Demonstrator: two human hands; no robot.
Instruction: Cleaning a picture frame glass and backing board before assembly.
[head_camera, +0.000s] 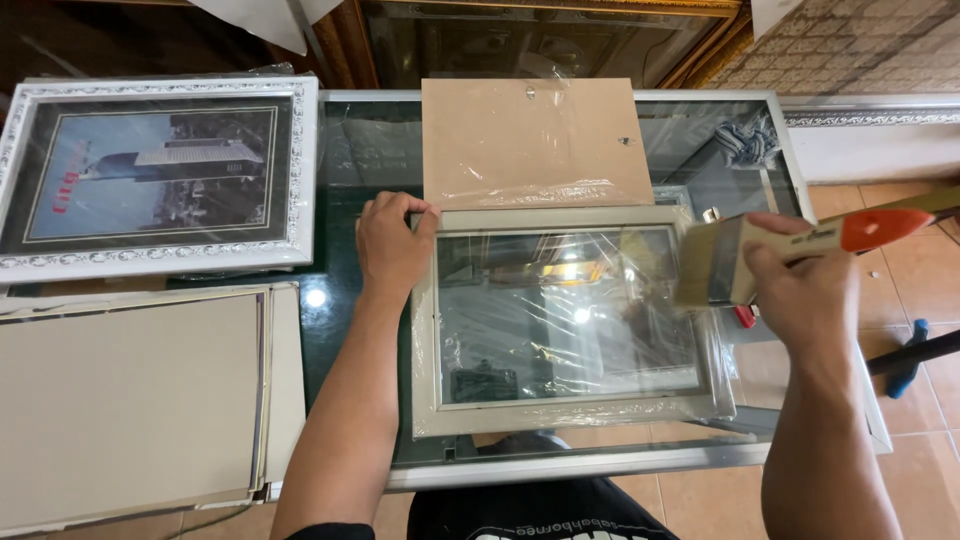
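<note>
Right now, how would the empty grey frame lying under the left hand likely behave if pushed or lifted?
The grey frame lies flat on a glass tabletop, so it would probably slide easily. Its glazed pane looks fragile and likely makes it heavy for its size. Loose plastic wrap at its edges could feel slippery. The left hand steadies its corner while the right hand holds a paintbrush.

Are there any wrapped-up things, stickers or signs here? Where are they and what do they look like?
Wrapped frame: table middle, pale rectangle in clear plastic, left hand on its corner.
Brush label: small dark mark on pale handle, right hand.
Framed picture: far left, white ornate border.
</note>
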